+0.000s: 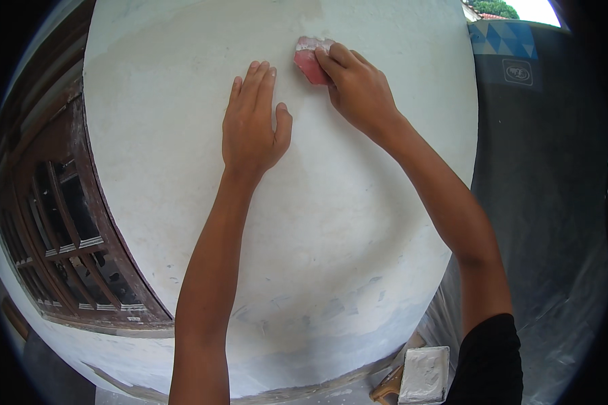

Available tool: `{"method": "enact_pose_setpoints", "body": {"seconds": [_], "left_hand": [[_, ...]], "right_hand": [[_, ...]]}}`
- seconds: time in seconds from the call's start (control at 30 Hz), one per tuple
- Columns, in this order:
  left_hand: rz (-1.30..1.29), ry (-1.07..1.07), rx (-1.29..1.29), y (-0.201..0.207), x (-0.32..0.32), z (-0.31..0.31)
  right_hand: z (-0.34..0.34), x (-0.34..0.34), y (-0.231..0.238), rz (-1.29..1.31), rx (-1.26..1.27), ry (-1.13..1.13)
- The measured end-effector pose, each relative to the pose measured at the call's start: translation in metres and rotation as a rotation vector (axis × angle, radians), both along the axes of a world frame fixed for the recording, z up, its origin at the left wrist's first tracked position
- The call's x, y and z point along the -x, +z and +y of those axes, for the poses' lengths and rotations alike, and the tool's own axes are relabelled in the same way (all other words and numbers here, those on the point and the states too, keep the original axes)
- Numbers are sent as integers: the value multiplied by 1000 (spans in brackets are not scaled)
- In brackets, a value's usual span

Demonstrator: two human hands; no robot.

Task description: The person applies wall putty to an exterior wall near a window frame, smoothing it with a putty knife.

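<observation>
Against the white plastered wall (331, 196), my left hand (253, 125) lies flat with its fingers stretched upward and the thumb apart, holding nothing. Higher up and to the right, my right hand (358, 84) is closed on a flat red putty scraper (312, 66). White paste coats the scraper's upper edge, which is at the wall surface. My fingers cover its right side. Around the scraper the wall shows faint whiter smears, and bluish-grey patches run along its lower part.
At left, a dark brown wooden window frame (81, 223) with glass panes borders the wall. A dark plastic-like sheet (540, 175) hangs at right. Low down, a rectangular tub of white paste (424, 374) stands beside a brownish object (387, 386).
</observation>
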State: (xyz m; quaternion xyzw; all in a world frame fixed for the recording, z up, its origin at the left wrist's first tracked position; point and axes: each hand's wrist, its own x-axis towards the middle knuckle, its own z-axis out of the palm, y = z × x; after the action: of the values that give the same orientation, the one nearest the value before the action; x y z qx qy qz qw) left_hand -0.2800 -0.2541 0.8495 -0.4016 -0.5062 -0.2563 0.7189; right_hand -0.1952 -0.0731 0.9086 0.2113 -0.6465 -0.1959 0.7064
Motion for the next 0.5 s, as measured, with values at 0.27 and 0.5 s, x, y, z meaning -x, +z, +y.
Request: {"method": "enact_pose_setpoints", "body": {"seconds": [0.27,0.5], "left_hand": [[-2,0,17,1,-3,5],[-34,-20,10,-4,-1,-1]], "right_hand": [[-18,3,81,-79,120,-95],[-14,3,0,-17,12,-8]]}}
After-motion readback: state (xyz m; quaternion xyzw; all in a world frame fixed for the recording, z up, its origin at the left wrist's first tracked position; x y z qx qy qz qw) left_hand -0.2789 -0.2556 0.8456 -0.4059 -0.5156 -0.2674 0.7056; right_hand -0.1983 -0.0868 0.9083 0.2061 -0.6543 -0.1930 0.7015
